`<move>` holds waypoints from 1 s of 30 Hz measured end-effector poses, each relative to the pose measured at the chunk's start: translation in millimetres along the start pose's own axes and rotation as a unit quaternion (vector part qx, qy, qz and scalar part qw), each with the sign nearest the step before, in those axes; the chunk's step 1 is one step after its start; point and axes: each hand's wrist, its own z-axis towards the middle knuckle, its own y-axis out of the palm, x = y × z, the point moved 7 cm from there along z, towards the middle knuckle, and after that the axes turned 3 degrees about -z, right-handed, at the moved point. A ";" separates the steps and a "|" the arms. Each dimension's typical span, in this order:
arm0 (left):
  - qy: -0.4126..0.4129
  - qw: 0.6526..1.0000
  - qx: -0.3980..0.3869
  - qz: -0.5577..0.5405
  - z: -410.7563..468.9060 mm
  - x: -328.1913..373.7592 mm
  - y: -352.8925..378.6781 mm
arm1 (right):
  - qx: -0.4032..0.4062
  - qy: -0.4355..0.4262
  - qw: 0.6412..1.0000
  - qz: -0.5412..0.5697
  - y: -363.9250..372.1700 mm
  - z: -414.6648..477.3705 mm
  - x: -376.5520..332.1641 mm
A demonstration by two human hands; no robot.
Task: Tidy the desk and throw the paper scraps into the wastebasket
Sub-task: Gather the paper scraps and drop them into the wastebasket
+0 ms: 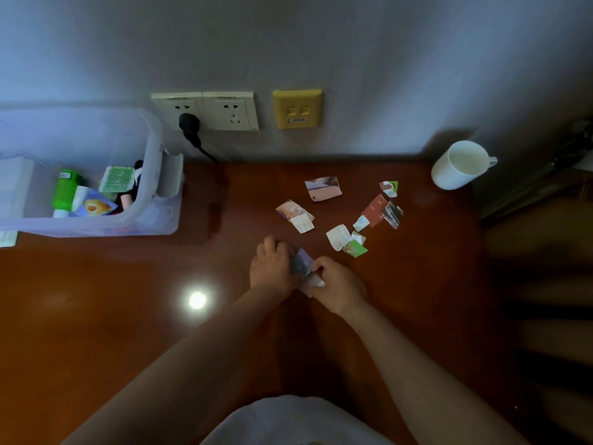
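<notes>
Reddish-brown glossy wooden desk (128,300), seen from above. Two hands meet at mid-desk. The left hand (272,266) has its fingers curled over a crumpled bundle of purple-grey and white paper scraps (303,268). The right hand (340,284) pinches the same bundle from the other side. The bundle's long axis runs roughly from the person toward the wall.

About eight loose torn scraps lie beyond the hands; overlaps make the exact count unsure.
- One pink photo scrap (322,187), long axis left-right.
- One orange-and-white scrap (293,215).
- One white scrap (338,236) touching one green scrap (355,247).
- One dark red scrap (373,208), lying diagonally, beside one grey scrap (393,214).
- One small green-white scrap (389,188).

One white ceramic mug (455,170) stands at far right, handle pointing right. One clear plastic bin (154,187) at left holds one green bottle (65,191) and packets. The wall carries two white sockets (232,110), one black plug (189,123) and one yellow data socket (297,109).
</notes>
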 end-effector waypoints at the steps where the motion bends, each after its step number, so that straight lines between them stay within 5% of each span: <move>1: 0.003 1.000 0.002 -0.006 0.5 -0.9 -1.3 | 0.001 -0.008 1.000 -0.015 0.5 1.1 -2.1; 14: -0.047 0.980 -0.053 -0.185 -20.8 -12.1 -4.5 | 0.007 0.020 0.994 -0.111 -0.2 -5.4 -3.1; 17: -0.096 0.946 -0.043 -0.307 -20.8 -17.7 -8.0 | -0.015 0.061 0.994 0.086 6.4 -7.4 5.6; 21: -0.189 0.828 -0.038 -0.526 -18.6 -17.0 -18.9 | 0.015 0.138 0.903 0.406 -4.8 -14.0 11.5; 25: -0.249 0.658 -0.072 -0.707 -17.3 0.0 -22.4 | 0.032 0.167 0.804 0.570 -20.4 -11.4 7.8; 26: -0.246 0.652 -0.086 -0.712 -13.6 2.0 -23.3 | 0.036 0.168 0.793 0.585 -24.8 -10.3 5.5; 30: -0.149 0.728 -0.127 -0.657 9.4 16.8 -36.4 | 0.050 0.217 0.738 0.637 -34.8 0.3 7.2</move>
